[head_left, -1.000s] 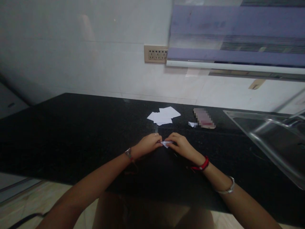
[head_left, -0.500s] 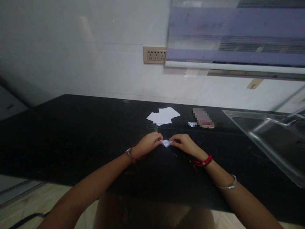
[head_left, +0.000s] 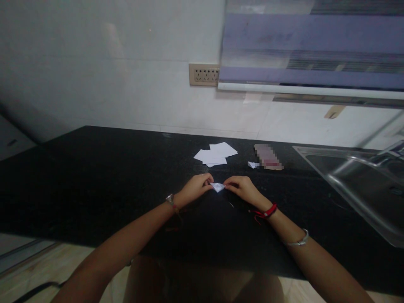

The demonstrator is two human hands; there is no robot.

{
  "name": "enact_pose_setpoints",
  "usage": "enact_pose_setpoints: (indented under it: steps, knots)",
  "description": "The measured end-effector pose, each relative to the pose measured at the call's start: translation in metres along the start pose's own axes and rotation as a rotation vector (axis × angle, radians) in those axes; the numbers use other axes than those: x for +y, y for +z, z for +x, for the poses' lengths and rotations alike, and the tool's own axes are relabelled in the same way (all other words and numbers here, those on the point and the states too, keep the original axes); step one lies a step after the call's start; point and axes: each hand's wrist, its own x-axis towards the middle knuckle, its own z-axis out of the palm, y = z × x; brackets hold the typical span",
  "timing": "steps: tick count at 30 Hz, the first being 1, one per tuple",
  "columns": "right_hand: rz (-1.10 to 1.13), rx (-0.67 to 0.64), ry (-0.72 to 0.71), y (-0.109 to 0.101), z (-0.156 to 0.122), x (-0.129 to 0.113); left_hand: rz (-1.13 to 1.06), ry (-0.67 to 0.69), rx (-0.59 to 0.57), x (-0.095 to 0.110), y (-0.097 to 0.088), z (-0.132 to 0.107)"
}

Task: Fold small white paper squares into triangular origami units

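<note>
A small folded piece of white paper (head_left: 217, 187) is held between my two hands, low over the dark countertop, its point toward me. My left hand (head_left: 196, 185) pinches its left corner between thumb and fingers. On the opposite corner, the fingertips of my right hand (head_left: 242, 188) are closed in a pinch. Beyond the hands lies a loose pile of white paper pieces (head_left: 217, 155). Another small folded paper (head_left: 251, 165) rests to the right of the pile, beside a blurred-out, phone-shaped object (head_left: 268, 156).
A steel sink (head_left: 353, 189) with a faucet (head_left: 389, 151) is set into the black countertop (head_left: 94, 181) on the right. The tiled wall behind bears a socket strip (head_left: 204, 75) and a purple striped blind (head_left: 309, 46). A thin white scrap (head_left: 231, 205) lies near my right hand.
Both hands and the folded paper have shifted very slightly left and up in the view. Each hand keeps its corner of the paper. The pile looks the same.
</note>
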Motion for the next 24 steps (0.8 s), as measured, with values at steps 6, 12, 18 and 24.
enact_pose_setpoints:
  steps: [6,12,18,24]
  knots:
    - [-0.053,0.050,0.017,-0.002,0.003,0.010,0.065,0.020,0.050,-0.001,0.001,0.006]
    - [-0.043,0.015,0.041,-0.011,0.003,0.018,0.081,0.073,0.058,0.000,0.008,0.012]
    - [-0.078,0.010,0.074,-0.027,-0.001,0.025,0.148,0.106,0.040,0.000,0.013,0.018]
    - [-0.107,-0.038,0.114,-0.052,-0.002,0.038,0.080,0.115,0.104,0.007,0.018,0.040]
